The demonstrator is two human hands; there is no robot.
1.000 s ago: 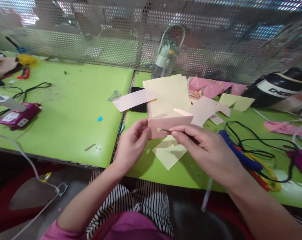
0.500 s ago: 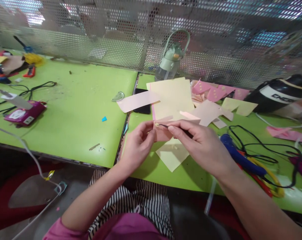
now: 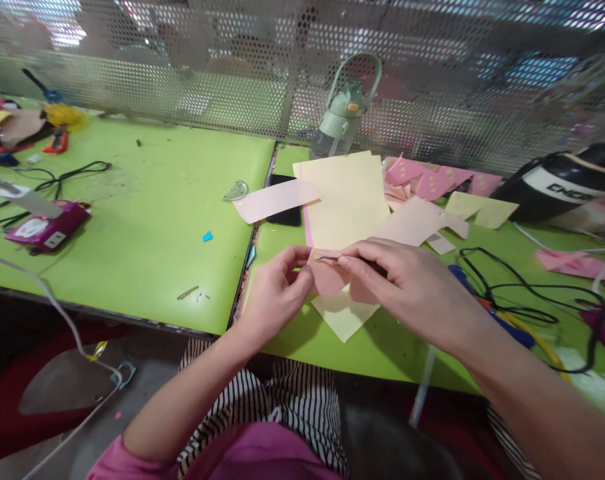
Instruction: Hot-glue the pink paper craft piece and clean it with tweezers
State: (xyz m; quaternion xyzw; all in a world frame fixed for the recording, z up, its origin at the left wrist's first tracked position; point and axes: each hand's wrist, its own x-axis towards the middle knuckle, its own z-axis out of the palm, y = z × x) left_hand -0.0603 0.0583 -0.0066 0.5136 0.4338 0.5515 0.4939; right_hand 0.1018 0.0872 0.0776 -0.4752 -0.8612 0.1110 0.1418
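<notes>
My left hand (image 3: 275, 290) pinches the left edge of a small piece of pink paper (image 3: 327, 279) between thumb and fingers. In my right hand (image 3: 412, 280) is a pair of dark, fine-pointed tweezers (image 3: 329, 259). Their tip lies at the upper left of the pink paper, close to my left fingertips; whether it touches the paper I cannot tell. Under the hands, a pale yellow paper piece (image 3: 345, 321) rests on the green table (image 3: 292, 340). Just beyond are pale yellow sheets (image 3: 345, 200) and a pale pink strip (image 3: 275, 200).
A black phone (image 3: 286, 212) lies partly beneath the strip. Behind stands a green-lidded bottle (image 3: 339, 123). Pink cut pieces (image 3: 435, 181) and a black bag (image 3: 557, 187) are at right, with a blue-handled tool (image 3: 515, 330) and cables. A purple power block (image 3: 47, 227) sits left.
The pink paper has tilted, showing more of its lower edge. A small yellow bit at the tweezers' tip no longer shows. My right hand has shifted slightly.
</notes>
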